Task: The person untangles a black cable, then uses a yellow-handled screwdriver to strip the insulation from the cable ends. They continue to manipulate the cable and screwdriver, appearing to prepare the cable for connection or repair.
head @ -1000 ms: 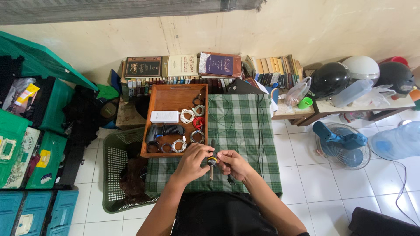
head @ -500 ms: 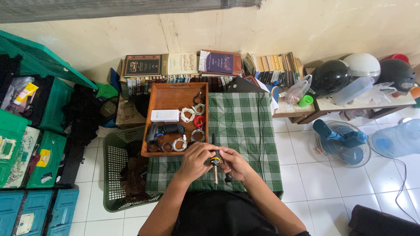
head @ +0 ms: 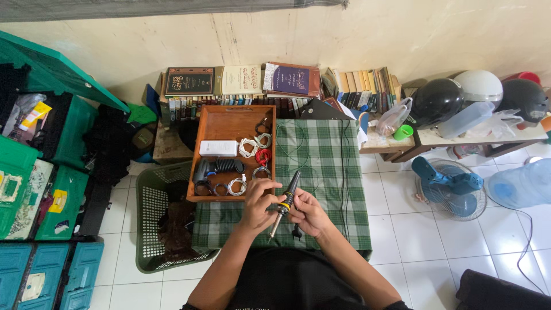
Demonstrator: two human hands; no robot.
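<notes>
Right now I sit at a low table under a green checked cloth (head: 321,161), and around it, from biggest down, stand the containers. At nine o'clock, green storage crates (head: 54,172) are stacked open with papers and packets inside; blue crates (head: 46,270) sit below them at seven o'clock. A dark green laundry basket (head: 158,229) stands just beside the table's left edge, with dark cloth bunched in it. On the table at eleven o'clock rests a wooden tray (head: 229,120) holding a flat white box (head: 218,148), a black ribbed handle (head: 221,167) and several coiled cables (head: 252,150), white, red and black.

At the table's near edge, between my hands, is a soldering iron (head: 285,202). Its long axis runs from seven o'clock to one o'clock: the dark tapered handle end points up toward one o'clock, the thin metal tip down toward seven. It is slim and black with a yellow band at the middle.

My left hand (head: 258,204) is closed around that middle, thumb on top. My right hand (head: 307,212) grips it from the other side, fingers curled narrow.
</notes>
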